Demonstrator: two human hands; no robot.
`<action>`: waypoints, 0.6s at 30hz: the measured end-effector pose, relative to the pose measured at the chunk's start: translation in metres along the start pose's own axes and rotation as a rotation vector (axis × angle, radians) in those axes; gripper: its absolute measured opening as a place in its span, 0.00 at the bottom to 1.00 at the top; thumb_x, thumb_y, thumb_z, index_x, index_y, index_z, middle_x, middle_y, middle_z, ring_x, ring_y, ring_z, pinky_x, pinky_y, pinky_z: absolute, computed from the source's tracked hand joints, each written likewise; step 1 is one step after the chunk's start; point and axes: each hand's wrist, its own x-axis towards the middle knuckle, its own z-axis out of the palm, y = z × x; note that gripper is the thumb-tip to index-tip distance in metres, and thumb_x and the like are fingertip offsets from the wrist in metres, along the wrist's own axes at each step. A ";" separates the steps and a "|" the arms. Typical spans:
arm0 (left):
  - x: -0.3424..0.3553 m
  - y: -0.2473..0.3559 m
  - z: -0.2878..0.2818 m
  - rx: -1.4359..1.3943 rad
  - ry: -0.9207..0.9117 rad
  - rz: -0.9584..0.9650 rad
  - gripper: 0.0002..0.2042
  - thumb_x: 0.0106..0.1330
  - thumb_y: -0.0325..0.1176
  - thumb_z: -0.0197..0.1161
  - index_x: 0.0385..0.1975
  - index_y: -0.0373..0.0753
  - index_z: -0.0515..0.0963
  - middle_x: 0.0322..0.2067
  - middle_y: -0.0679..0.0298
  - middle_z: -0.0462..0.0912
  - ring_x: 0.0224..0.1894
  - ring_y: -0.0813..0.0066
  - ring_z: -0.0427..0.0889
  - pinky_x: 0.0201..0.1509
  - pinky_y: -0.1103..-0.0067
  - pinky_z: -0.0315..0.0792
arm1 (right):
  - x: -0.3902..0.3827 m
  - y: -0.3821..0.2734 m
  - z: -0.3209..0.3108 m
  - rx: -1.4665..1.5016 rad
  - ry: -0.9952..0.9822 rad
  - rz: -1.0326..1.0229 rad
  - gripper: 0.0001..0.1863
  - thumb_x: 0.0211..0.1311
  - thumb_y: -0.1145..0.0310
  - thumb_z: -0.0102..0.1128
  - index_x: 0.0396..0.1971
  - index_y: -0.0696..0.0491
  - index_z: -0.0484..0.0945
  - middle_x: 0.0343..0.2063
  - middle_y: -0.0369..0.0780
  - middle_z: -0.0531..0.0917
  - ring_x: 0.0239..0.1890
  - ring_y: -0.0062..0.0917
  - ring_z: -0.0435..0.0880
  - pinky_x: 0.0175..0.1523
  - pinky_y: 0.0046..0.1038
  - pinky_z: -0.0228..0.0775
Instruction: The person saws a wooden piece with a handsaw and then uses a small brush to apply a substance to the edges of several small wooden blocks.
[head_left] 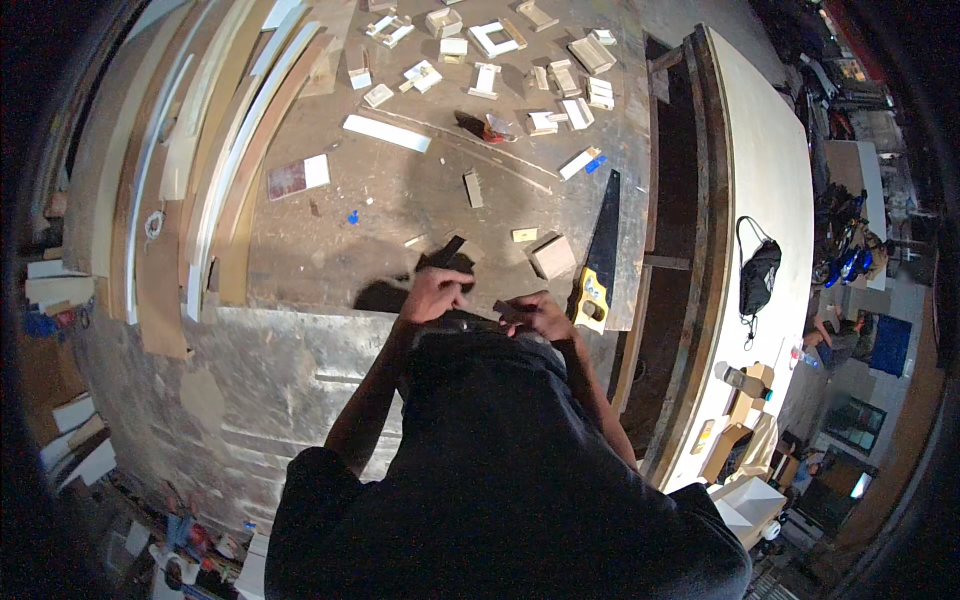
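Observation:
My left hand [437, 292] is at the near edge of the wooden tabletop, close to my body. Its fingers are curled together, and what they hold, if anything, is hard to make out. Dark shapes beyond it may be shadow. My right hand [543, 316] is pinched at the same edge, with a small dark piece [504, 309] at its fingertips that is too dim to name. Beyond my right hand lies a wooden block [551, 257]. A handsaw [601, 250] with a yellow handle rests to its right, blade pointing away.
Long wooden strips [180, 150] lie along the left. Small joined wood pieces [485, 80] are scattered at the far side. A white strip [387, 133] and a two-toned board [298, 177] lie nearer. On the pale bench [755, 150] at right is a black drawstring bag [760, 275].

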 end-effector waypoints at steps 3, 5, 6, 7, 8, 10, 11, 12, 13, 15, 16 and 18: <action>0.017 0.013 0.000 0.384 0.328 0.132 0.17 0.58 0.30 0.67 0.48 0.34 0.79 0.32 0.55 0.84 0.36 0.61 0.85 0.45 0.69 0.79 | -0.008 0.004 -0.020 -0.030 0.121 -0.004 0.14 0.64 0.78 0.55 0.47 0.63 0.81 0.34 0.42 0.87 0.31 0.23 0.86 0.38 0.23 0.78; 0.030 0.020 0.014 0.628 0.429 0.229 0.23 0.55 0.33 0.70 0.51 0.35 0.76 0.40 0.53 0.81 0.44 0.56 0.81 0.51 0.66 0.75 | -0.012 0.000 -0.027 0.164 0.213 0.006 0.16 0.66 0.76 0.56 0.52 0.62 0.79 0.38 0.43 0.86 0.32 0.25 0.86 0.40 0.26 0.80; 0.035 0.020 0.021 0.869 0.512 0.338 0.28 0.51 0.36 0.72 0.54 0.36 0.74 0.47 0.51 0.79 0.53 0.51 0.77 0.58 0.63 0.72 | -0.011 0.009 -0.039 0.218 0.174 -0.012 0.18 0.66 0.77 0.56 0.55 0.63 0.76 0.39 0.43 0.85 0.32 0.26 0.86 0.41 0.27 0.82; 0.039 0.008 0.023 0.881 0.529 0.329 0.28 0.51 0.36 0.72 0.54 0.36 0.74 0.47 0.51 0.79 0.53 0.51 0.77 0.58 0.63 0.72 | -0.010 0.004 -0.036 0.217 0.153 -0.018 0.18 0.66 0.77 0.56 0.55 0.63 0.76 0.39 0.43 0.85 0.32 0.26 0.86 0.41 0.27 0.82; 0.043 -0.012 0.025 0.862 0.455 0.253 0.31 0.50 0.37 0.73 0.56 0.37 0.72 0.52 0.51 0.76 0.57 0.50 0.73 0.61 0.61 0.69 | -0.009 -0.008 -0.031 0.213 0.194 0.004 0.17 0.64 0.76 0.58 0.52 0.66 0.77 0.37 0.44 0.85 0.31 0.26 0.86 0.41 0.27 0.81; 0.051 -0.015 0.026 0.842 0.347 0.232 0.35 0.45 0.34 0.74 0.58 0.35 0.71 0.56 0.52 0.74 0.58 0.49 0.74 0.62 0.64 0.69 | -0.012 -0.015 -0.034 0.234 0.218 -0.057 0.18 0.62 0.74 0.62 0.49 0.70 0.77 0.33 0.45 0.85 0.29 0.25 0.85 0.39 0.26 0.79; 0.051 -0.018 0.021 0.852 0.360 0.230 0.35 0.45 0.34 0.74 0.58 0.35 0.71 0.56 0.52 0.74 0.58 0.49 0.74 0.62 0.64 0.69 | -0.012 -0.019 -0.036 0.233 0.204 -0.065 0.18 0.62 0.74 0.62 0.49 0.70 0.77 0.33 0.45 0.85 0.29 0.25 0.85 0.39 0.26 0.79; 0.052 -0.017 0.020 0.613 0.346 0.329 0.35 0.46 0.31 0.74 0.58 0.34 0.72 0.57 0.53 0.74 0.57 0.53 0.76 0.60 0.67 0.71 | -0.016 -0.025 -0.039 0.162 0.226 -0.119 0.18 0.62 0.74 0.62 0.49 0.70 0.77 0.31 0.44 0.85 0.29 0.24 0.85 0.38 0.26 0.79; 0.052 0.002 0.024 0.374 0.314 0.426 0.34 0.46 0.28 0.74 0.58 0.34 0.72 0.58 0.54 0.74 0.55 0.57 0.78 0.58 0.70 0.74 | -0.022 -0.033 -0.040 0.098 0.260 -0.173 0.18 0.62 0.75 0.63 0.48 0.70 0.77 0.30 0.44 0.85 0.29 0.24 0.85 0.38 0.26 0.79; 0.035 0.047 0.034 0.167 0.258 0.316 0.32 0.48 0.21 0.73 0.58 0.31 0.73 0.58 0.58 0.74 0.53 0.67 0.80 0.54 0.75 0.76 | -0.041 -0.055 -0.043 0.125 0.310 -0.239 0.17 0.60 0.75 0.64 0.48 0.68 0.80 0.28 0.43 0.85 0.29 0.22 0.85 0.34 0.23 0.77; 0.019 0.073 0.038 -0.050 0.202 0.315 0.30 0.50 0.20 0.72 0.58 0.31 0.73 0.57 0.59 0.74 0.53 0.71 0.79 0.54 0.76 0.76 | -0.053 -0.073 -0.045 0.042 0.336 -0.241 0.16 0.60 0.75 0.65 0.48 0.66 0.81 0.29 0.42 0.85 0.28 0.22 0.85 0.32 0.22 0.76; -0.008 0.135 0.045 -0.212 0.110 0.387 0.28 0.52 0.17 0.69 0.57 0.30 0.73 0.53 0.61 0.73 0.54 0.74 0.77 0.57 0.75 0.75 | -0.065 -0.082 -0.053 0.041 0.326 -0.321 0.16 0.60 0.77 0.64 0.48 0.62 0.82 0.29 0.40 0.85 0.27 0.20 0.84 0.27 0.20 0.73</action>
